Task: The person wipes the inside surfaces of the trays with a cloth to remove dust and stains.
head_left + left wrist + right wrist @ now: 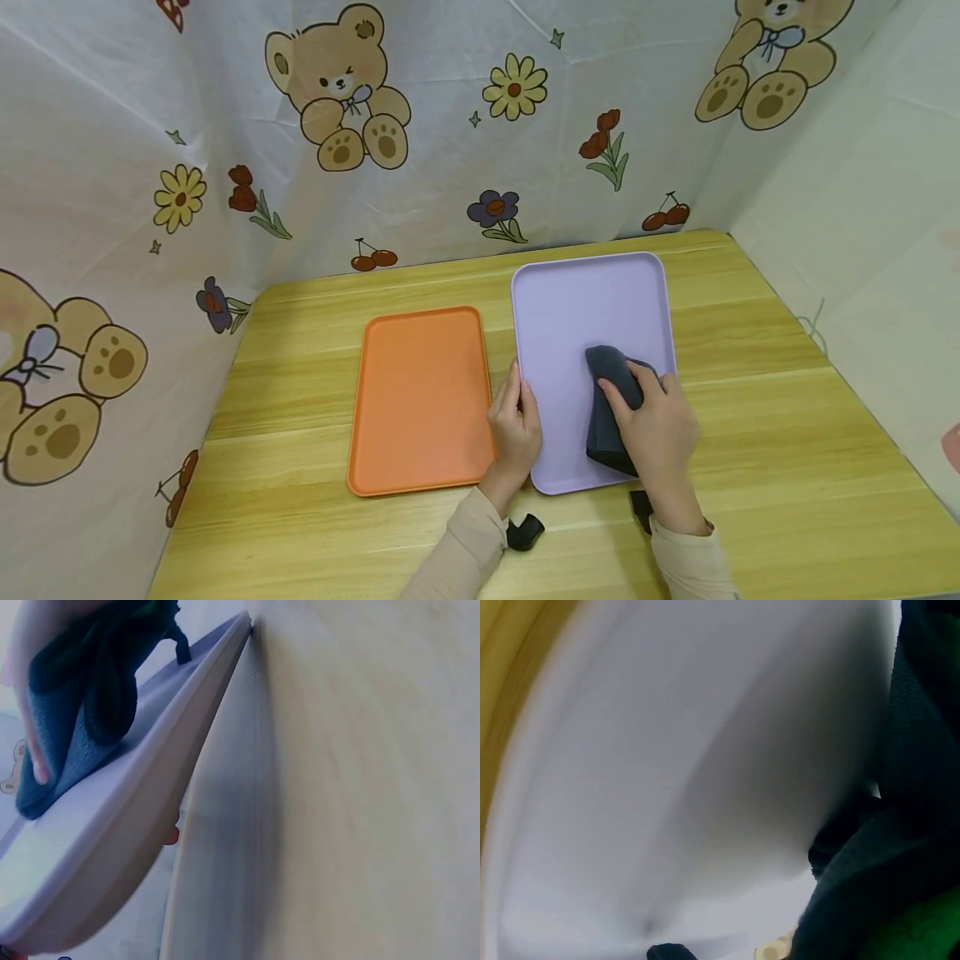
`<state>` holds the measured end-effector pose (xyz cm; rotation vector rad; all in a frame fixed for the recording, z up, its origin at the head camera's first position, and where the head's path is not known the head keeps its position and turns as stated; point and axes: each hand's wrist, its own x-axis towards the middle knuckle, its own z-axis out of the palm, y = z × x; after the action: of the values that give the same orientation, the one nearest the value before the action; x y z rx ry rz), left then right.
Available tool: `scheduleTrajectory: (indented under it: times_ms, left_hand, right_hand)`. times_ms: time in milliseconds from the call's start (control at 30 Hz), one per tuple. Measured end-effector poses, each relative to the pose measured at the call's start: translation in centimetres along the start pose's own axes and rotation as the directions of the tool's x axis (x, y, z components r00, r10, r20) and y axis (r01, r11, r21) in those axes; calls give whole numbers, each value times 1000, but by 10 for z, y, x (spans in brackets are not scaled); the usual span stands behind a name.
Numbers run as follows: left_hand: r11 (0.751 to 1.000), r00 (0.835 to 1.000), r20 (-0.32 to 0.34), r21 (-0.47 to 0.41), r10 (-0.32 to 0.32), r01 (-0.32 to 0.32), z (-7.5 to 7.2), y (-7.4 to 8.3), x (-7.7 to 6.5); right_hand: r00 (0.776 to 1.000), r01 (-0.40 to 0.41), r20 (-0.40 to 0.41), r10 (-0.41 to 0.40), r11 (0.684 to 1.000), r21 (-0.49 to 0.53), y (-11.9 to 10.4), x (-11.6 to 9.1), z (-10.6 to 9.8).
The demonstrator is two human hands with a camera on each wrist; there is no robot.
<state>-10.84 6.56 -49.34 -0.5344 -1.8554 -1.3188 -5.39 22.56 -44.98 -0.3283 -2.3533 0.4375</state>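
A lilac rectangular tray point(588, 304) with a raised rim is at the right of the table's middle. My left hand point(516, 433) grips its left rim near the front. In the left wrist view, part of the tray point(142, 802) stands raised and tilted above the wooden surface. My right hand point(662, 427) holds a folded dark grey-blue cloth point(604, 421) against the tray's inner face, thumb on its near side. The cloth point(56, 742) looks soft and bunched in the left wrist view. The right wrist view shows it point(922, 765) close up and blurred.
An orange tray point(420, 400) lies flat just left of the lilac one. Both are over a wood-grain table point(765, 433). Behind and at the sides hang white sheets point(442, 167), printed with bears and flowers at the back and left. Black straps point(525, 532) sit at my wrists.
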Motion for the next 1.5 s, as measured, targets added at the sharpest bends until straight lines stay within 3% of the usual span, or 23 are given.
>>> scheduleTrajectory:
  times_ms: [267,533,1067,1500]
  left_hand:
    - [1000,1000,2,-19,5,-5,1,-2,0]
    - [1000,1000,-4,-17,9,-9,1,-2,0]
    - [999,1000,1,-35,-4,4,-1,-1,1]
    - [998,1000,6,-52,-29,29,-1,-1,1]
  right_hand:
    - [980,-183,68,186,982,-54,22,6,-8]
    - [965,-242,93,246,969,-52,24,7,-11]
    - [985,-162,52,164,986,-26,14,-2,-5]
    - [1000,4,7,-4,1000,0,-9,-10,0]
